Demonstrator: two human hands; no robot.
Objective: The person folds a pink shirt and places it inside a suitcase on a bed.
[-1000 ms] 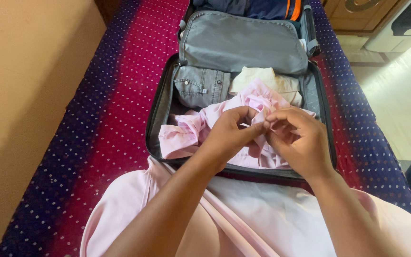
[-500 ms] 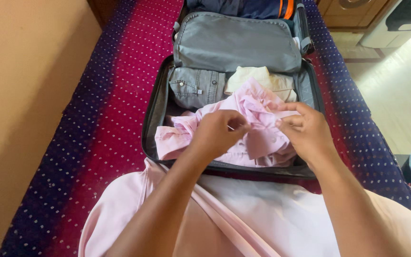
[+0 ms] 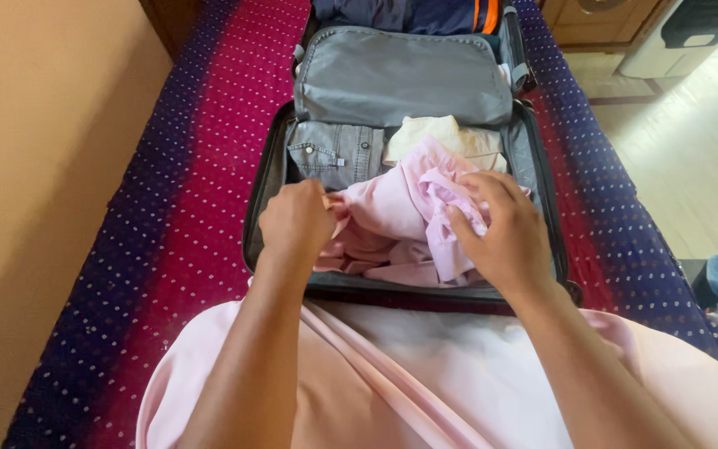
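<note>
Left hand (image 3: 297, 223): clenched on the left end of the pink shirt (image 3: 400, 224), knuckles up, at the near-left part of the suitcase (image 3: 261, 199).
Right hand (image 3: 500, 237): fingers curled down, grasping a bunched fold at the shirt's right end, near the suitcase's right wall.
Pink shirt: crumpled, stretched between the two hands; its long axis runs left to right across the near half of the suitcase, with a raised ridge pointing toward the far side. Where its collar or hem points, I cannot tell.
Suitcase: dark, open, lying flat on the bed (image 3: 201, 166); its long axis runs away from the person.
Lid (image 3: 400, 79): grey lining, folded back at the far end.
Grey shirt (image 3: 334, 154): folded, with snap buttons, in the far-left part of the suitcase, just beyond the pink shirt.
Cream garment (image 3: 442, 137): folded beside the grey shirt on the right, partly under the pink shirt.
Bed: covered by a magenta and dark blue cloth with small white dots.
Wall (image 3: 43, 166): tan, along the bed's left side.
Floor (image 3: 691, 158): pale, to the right of the bed.
</note>
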